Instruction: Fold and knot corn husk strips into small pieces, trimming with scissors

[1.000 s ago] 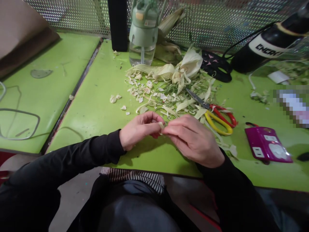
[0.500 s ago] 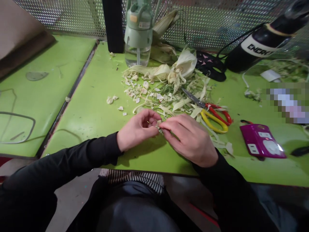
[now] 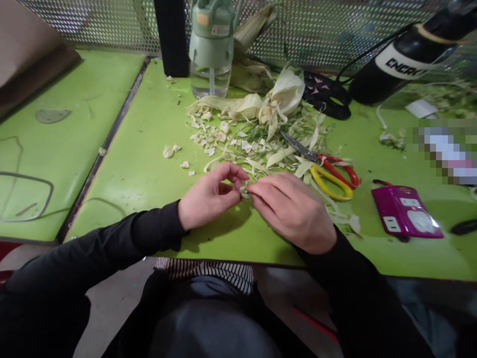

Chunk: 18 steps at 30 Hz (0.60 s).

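Head view, looking down over the green table [image 3: 141, 169]. The left hand [image 3: 208, 199] and the right hand [image 3: 294, 211] meet at the near middle, fingertips touching. Both are pinching one small pale husk scrap [image 3: 245, 190], thumb and forefinger from each side, with the other fingers curled in. The scrap sits between the two hands, just above the tabletop and just near of the trimmings pile [image 3: 261, 139].

The step in hand looks like fine fingertip work on that scrap, folding or rolling it; which one I cannot tell, it is too small. By my reading, the next move calls for a firm pinch on both sides and small, careful finger turns, since the piece is tiny and light.

Now the count:
- one pair of scissors [image 3: 328, 171], red and yellow handles, lying right of the hands on the pile's edge
- one purple box [image 3: 406, 211], further right
- one green water bottle [image 3: 210, 49], at the far edge
- one black bottle [image 3: 406, 59], lying far right
- husk strips and chips, too many to count
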Tool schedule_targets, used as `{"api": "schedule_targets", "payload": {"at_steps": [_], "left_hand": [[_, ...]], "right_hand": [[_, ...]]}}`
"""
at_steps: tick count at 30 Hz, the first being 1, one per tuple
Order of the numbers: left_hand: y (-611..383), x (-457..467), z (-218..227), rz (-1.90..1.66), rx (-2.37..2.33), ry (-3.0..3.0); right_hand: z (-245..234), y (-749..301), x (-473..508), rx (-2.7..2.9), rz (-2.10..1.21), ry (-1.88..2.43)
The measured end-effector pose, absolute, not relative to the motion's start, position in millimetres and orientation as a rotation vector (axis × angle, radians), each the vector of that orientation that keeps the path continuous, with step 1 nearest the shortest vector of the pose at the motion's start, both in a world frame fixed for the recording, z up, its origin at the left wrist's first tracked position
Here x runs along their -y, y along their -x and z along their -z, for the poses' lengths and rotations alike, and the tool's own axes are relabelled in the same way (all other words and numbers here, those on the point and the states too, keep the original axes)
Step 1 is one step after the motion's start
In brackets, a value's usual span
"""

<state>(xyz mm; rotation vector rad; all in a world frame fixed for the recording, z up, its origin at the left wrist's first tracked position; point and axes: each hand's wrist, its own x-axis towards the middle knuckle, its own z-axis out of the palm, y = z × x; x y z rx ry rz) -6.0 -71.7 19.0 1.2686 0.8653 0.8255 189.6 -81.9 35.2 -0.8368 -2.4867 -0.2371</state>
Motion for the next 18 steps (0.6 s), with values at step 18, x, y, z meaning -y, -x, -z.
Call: {"api": "schedule_targets", "payload": {"at_steps": [18], "left_hand": [[3.6, 70.1, -15.4, -0.833, -0.782, -1.209]], "right_hand": [[-44.3, -189.5, 80.3, 2.315, -0.258, 1.167]]}}
